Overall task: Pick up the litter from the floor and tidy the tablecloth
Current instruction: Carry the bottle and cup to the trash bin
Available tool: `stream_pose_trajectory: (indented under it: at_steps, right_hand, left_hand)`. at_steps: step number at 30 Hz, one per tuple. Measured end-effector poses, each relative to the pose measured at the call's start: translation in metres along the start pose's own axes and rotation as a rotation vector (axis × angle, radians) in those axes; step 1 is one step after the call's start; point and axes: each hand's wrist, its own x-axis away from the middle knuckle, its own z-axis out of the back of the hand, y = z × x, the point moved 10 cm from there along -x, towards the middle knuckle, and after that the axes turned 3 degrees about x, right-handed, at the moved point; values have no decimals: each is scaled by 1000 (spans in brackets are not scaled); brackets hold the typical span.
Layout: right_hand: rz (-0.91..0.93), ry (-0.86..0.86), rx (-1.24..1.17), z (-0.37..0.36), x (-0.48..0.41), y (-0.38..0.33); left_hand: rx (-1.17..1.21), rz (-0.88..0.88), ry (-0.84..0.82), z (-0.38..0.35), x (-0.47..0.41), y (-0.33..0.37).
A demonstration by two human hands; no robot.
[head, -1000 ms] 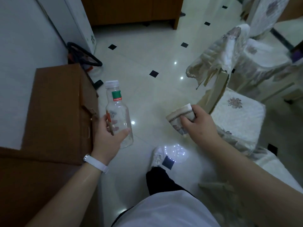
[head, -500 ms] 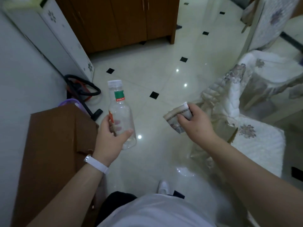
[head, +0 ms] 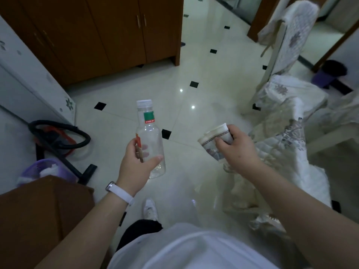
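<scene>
Bottle (head: 149, 136) and cup (head: 213, 133) within curled fingers (head: 154, 159)

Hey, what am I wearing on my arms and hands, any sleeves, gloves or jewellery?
No gloves or visible rings on the left hand or right hand. Both forearms are bare, no sleeves in view. The left wrist carries a white band with a small metallic-edged face; the right wrist has nothing on it.
</scene>
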Motion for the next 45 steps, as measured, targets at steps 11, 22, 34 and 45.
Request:
stream_pose_trajectory:
  at_steps: [11,22,34,45]
  right_hand:
    - [-72,109,10,-18,-117,-80]
    - [-236,174,-165,-30,-267,-13]
    - [-285,234,-254,64,-459,33]
    - [-435,350,-289,114,-548,96]
  left_hand:
    - [1,-53,-137,23,-203,55]
    - [-131,-2,-276,-69,-330,64]
    - [-210,-121,-346,-232,-492,194]
    - [-238,-135,-526,-369,-586,228]
